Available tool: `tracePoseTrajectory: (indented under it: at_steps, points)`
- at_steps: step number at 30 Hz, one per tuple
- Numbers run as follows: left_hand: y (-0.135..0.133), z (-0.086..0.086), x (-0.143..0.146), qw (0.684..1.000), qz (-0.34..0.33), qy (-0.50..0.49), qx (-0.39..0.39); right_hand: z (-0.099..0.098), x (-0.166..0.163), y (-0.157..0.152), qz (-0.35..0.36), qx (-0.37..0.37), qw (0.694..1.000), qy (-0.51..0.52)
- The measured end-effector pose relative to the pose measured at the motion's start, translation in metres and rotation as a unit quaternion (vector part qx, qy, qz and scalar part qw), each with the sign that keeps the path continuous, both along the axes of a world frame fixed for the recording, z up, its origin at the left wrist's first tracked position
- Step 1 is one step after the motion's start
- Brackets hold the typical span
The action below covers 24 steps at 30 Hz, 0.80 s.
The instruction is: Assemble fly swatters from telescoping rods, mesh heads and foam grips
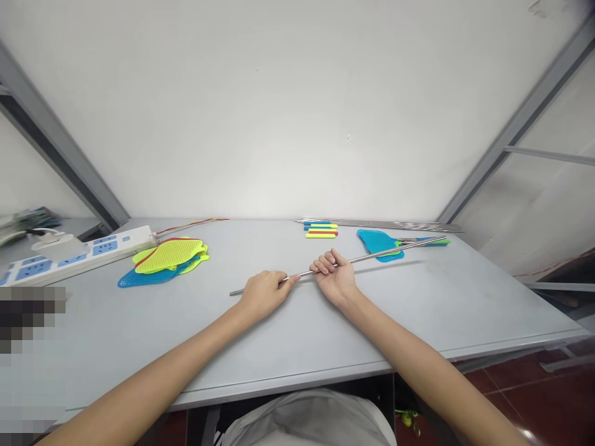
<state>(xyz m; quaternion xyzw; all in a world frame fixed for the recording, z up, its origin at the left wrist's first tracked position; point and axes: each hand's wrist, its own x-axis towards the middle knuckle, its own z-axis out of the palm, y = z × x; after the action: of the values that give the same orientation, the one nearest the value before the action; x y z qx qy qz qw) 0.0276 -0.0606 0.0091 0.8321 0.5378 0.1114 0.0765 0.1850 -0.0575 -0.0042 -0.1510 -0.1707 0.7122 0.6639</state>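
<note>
A long thin metal rod (381,253) lies slanted just above the grey table (418,310), running from near centre left up to the right. My left hand (263,293) is closed around its lower left part. My right hand (333,275) grips it a little farther along, palm up, fingers curled over the rod. Beyond the rod's far end lies a blue fly swatter head (377,243) with a green piece next to it.
A pile of yellow and blue fly swatter heads (163,262) lies at left. A white power strip (79,253) sits at the far left. Several coloured handles (320,229) and a bundle of metal rods (385,224) lie along the back wall.
</note>
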Motion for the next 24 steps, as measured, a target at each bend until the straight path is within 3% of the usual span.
tracePoseTrajectory:
  at_steps: [24]
  points:
    - [0.0023,0.0006,-0.0016,1.000,-0.013,-0.009,-0.013,-0.0007,0.0014,0.0015,0.004,-0.018,1.000,0.017]
